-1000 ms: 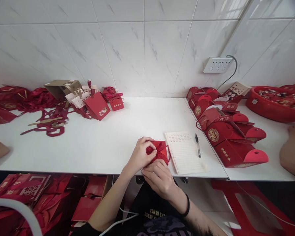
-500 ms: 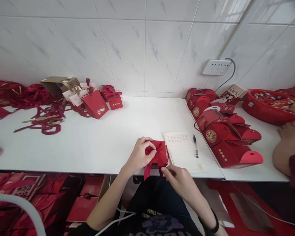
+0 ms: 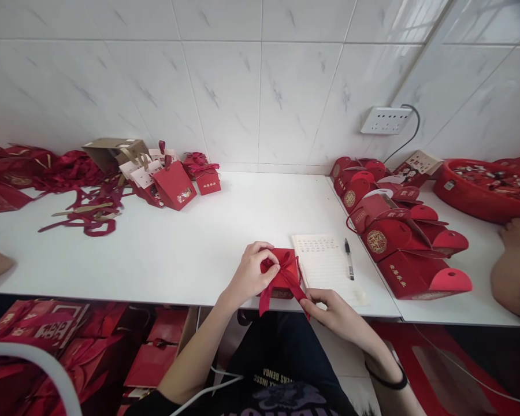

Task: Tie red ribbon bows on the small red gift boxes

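Left hand [image 3: 255, 271]: pinching the ribbon bow [image 3: 285, 263] near its knot
Right hand [image 3: 331, 311]: grasping one ribbon tail [image 3: 295, 285]
Red gift box [image 3: 281, 294]: under the bow, near the front edge of the surface [image 3: 190, 248], beside the lined notebook [image 3: 325, 271]

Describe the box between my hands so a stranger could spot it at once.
Start at the white table and find the notebook by its near edge. Just left of it sits a small red box, between the left hand and the right hand. Unlike the open-flapped boxes farther right, it wears a ribbon, one tail in the right hand's grip.
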Available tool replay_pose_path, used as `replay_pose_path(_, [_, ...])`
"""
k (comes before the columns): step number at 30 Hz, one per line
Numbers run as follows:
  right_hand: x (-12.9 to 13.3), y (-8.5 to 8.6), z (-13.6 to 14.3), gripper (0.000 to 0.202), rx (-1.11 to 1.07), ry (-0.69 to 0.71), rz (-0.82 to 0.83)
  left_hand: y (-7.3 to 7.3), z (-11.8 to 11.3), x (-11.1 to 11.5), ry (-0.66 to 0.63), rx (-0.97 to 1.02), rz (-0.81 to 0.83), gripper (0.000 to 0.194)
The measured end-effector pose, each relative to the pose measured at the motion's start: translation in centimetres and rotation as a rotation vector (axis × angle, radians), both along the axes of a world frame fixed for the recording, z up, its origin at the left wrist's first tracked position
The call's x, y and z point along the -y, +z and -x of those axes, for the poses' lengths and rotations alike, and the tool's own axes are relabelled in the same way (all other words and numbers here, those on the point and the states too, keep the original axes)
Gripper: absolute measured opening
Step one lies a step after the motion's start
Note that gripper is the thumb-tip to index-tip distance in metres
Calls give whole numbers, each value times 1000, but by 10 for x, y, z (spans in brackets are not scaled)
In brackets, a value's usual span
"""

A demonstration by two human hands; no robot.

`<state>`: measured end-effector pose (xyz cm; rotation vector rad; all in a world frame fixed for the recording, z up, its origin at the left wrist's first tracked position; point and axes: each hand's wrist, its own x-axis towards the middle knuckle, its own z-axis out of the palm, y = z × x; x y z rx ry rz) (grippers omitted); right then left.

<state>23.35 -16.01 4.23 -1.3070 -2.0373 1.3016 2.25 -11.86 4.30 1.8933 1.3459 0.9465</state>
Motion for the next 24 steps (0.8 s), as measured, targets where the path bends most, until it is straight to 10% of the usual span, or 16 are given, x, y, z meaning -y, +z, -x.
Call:
replay_pose_path(3, [-10, 6, -9, 37, 34, -5, -13, 1, 3, 0, -16, 12, 16, 4])
replay_pose_path(8, [-37, 16, 8, 47, 142, -438, -365, 6, 8, 2, -36, 129, 19, 27])
replay_pose_path(14, [-55, 17, 55, 50, 408, -451, -451, 3, 2, 4, 379, -17, 16, 20])
replay_pose_path(24, [-36, -12, 52, 33, -256, -546, -288, -1, -7, 12, 390, -13, 109, 25])
